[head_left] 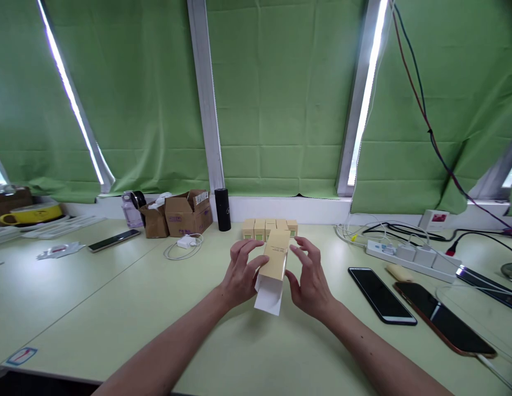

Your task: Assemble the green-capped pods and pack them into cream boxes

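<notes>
A small tan cardboard box [275, 256] is tilted above the table, its near end open with a white flap [268, 302] hanging toward me. My left hand [244, 270] grips it from the left, thumb lying on the upper face and fingers along the side. On the other side is my right hand [310, 279], its fingers apart and curved beside the box. Its thumb is close to the box's right edge; whether it touches I cannot tell. Behind stands a row of several similar small tan boxes [260, 227], partly hidden by the held one.
Two phones [382, 294] [444, 318] and a white power strip [413, 258] with cables lie at right. Farther left are a black cylinder [222, 209], an open brown carton [189, 213], a white charger [186, 241] with its cable, and another phone [114, 241].
</notes>
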Tool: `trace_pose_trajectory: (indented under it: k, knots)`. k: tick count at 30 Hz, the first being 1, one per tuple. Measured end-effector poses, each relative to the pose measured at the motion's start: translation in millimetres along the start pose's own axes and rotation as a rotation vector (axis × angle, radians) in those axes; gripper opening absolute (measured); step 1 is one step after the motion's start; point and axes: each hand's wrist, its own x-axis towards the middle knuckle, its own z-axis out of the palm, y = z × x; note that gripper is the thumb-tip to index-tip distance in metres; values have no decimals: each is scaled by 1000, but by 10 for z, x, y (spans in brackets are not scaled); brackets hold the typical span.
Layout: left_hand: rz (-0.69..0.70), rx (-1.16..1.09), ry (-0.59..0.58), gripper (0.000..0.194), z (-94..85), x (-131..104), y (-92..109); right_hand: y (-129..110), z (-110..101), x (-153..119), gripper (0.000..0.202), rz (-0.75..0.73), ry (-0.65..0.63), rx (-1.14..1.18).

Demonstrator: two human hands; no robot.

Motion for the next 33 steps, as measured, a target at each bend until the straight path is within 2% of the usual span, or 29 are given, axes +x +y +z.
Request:
trace_pose_trajectory:
  k: [4,9,13,17,20,24,28,33]
  knots:
    - [93,-7,-26,50,-22,-20,-26,38,25,-2,74,102,44,-2]
    - [238,-58,-56,48,-30,-19,-27,77,50,-23,67,109,5,-20]
    - [211,-112,-118,46,2,-34,-34,109,67,-32,59,115,-16,-40]
    - [88,-215,-59,57,20,-19,-11,135,101,-42,36,175,13,-18]
    - [-20,-268,-8,58,11,10,29,140,120,-53,20,267,37,34]
    - [-297,-369,-10,55,57,-1,49,143,125,-63,10,422,10,108]
    - [-593,-638,18,61,174,-45,29,136,116,-65,11,508,-33,153]
    - [-852,-1011,16,71,226,-7,64,61,83,-26,26,501,-51,314]
